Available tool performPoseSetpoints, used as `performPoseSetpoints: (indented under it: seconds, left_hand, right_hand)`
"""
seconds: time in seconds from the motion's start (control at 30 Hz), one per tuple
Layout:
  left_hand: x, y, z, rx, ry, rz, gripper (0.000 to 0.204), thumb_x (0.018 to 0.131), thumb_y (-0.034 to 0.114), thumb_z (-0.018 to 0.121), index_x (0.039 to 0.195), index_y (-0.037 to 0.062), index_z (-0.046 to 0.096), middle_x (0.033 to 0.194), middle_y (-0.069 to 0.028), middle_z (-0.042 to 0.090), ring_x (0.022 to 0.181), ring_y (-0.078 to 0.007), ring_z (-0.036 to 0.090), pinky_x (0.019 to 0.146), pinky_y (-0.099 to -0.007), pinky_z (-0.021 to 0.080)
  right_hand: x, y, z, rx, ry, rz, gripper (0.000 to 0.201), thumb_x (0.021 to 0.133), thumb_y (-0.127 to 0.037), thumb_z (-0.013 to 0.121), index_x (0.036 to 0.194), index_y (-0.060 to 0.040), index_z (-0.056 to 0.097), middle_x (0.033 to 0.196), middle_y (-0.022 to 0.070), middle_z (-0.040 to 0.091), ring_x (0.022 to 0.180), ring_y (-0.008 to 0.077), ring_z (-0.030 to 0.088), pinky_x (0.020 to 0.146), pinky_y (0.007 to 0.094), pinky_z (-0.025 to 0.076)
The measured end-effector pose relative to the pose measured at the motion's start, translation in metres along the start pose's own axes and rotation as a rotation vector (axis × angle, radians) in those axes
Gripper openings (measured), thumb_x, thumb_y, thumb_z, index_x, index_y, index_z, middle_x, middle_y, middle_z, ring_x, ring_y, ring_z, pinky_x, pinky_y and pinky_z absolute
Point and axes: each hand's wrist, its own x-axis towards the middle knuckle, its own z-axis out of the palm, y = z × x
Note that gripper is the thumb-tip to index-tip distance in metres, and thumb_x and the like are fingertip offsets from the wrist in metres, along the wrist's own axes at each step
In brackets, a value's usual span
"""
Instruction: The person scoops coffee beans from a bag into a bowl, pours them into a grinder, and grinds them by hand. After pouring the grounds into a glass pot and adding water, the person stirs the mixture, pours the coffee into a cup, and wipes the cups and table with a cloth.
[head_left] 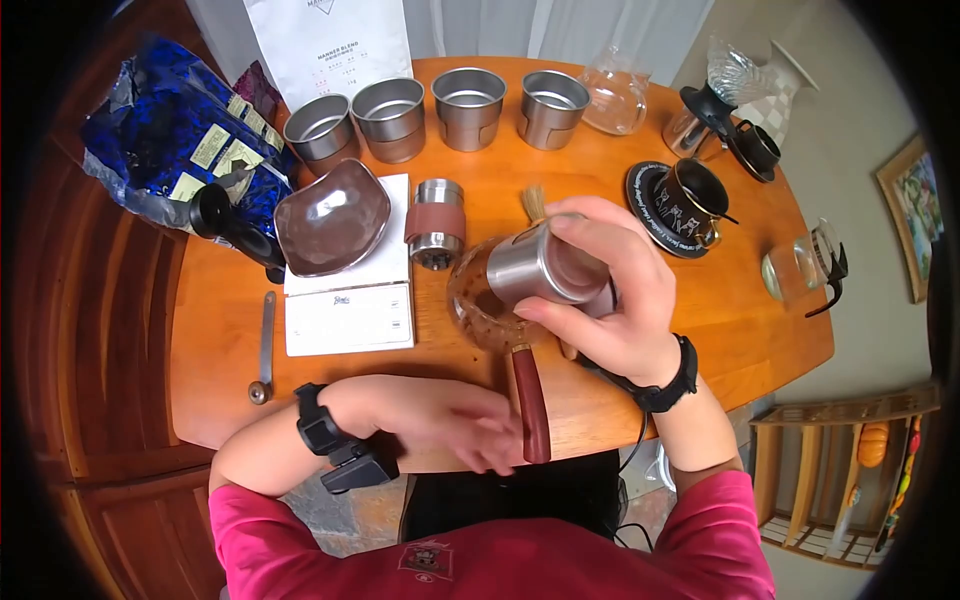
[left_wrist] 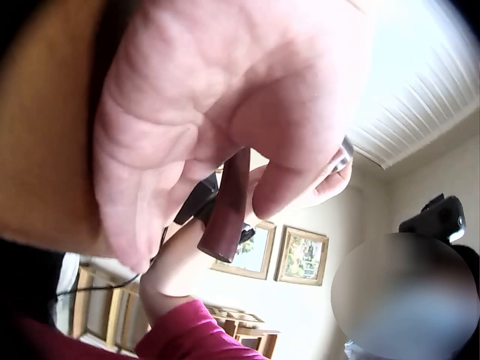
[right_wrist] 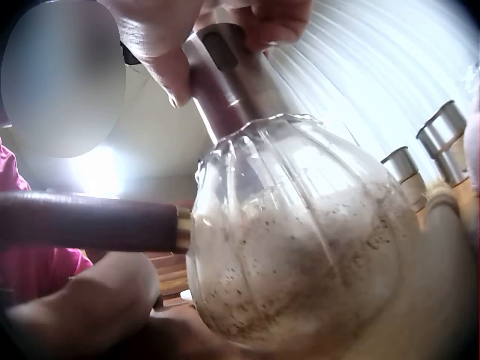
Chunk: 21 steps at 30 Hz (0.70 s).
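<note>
A ribbed glass pot [head_left: 468, 300] [right_wrist: 300, 247] with dark specks inside stands on the table, its red-brown handle [head_left: 532, 405] [left_wrist: 227, 217] [right_wrist: 90, 221] pointing toward the person. My right hand [head_left: 630, 295] [right_wrist: 161, 37] grips a silver metal cylinder [head_left: 520, 268] [right_wrist: 229, 82] between thumb and fingers, tilted with its end at the pot's mouth. Just left of the handle, my left hand [head_left: 435, 415] [left_wrist: 217, 97] has loosely bent fingers and holds nothing; whether it touches the handle cannot be told.
A brown dish [head_left: 333, 218] rests on a white scale [head_left: 350, 320], beside a banded metal grinder [head_left: 437, 222]. Several metal cups [head_left: 468, 108] line the back. Black cup [head_left: 697, 188] and saucer, glass server [head_left: 790, 270] right; blue bag [head_left: 170, 130], metal scoop [head_left: 267, 345] left.
</note>
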Motion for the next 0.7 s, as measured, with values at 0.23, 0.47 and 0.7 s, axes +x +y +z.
performPoseSetpoints:
  seconds: [0.23,0.47,0.7]
  left_hand:
    - [-0.063,0.056,0.019,0.645,-0.007,0.11,0.027,0.085,0.008,0.055,0.109,-0.0036,0.056,0.104,-0.016,0.061,0.088,-0.022,0.063,0.076,-0.0305,0.049]
    - [-0.035,0.075,0.024,0.927,1.111,0.674,0.063,0.068,0.003,0.072,0.124,0.002,0.044,0.12,-0.0081,0.052,0.113,-0.0181,0.05,0.094,-0.0308,0.04]
    - [-0.007,0.069,0.004,1.083,1.111,0.708,0.064,0.062,0.01,0.077,0.118,0.0048,0.047,0.104,-0.0089,0.057,0.098,-0.0243,0.056,0.084,-0.0319,0.045]
  right_hand:
    - [-0.001,-0.001,0.005,0.059,0.106,0.063,0.052,0.06,-0.022,0.08,0.103,-0.0051,0.056,0.103,0.0128,0.058,0.091,0.0303,0.056,0.077,0.0359,0.044]
    - [-0.001,-0.003,0.01,0.097,0.093,0.086,0.053,0.06,-0.018,0.08,0.104,-0.0039,0.054,0.103,0.0142,0.057,0.093,0.0311,0.056,0.078,0.0368,0.046]
    - [-0.003,-0.005,0.01,0.164,0.1,0.081,0.06,0.062,-0.018,0.08,0.111,-0.004,0.05,0.106,0.0141,0.055,0.095,0.03,0.055,0.079,0.0351,0.046]
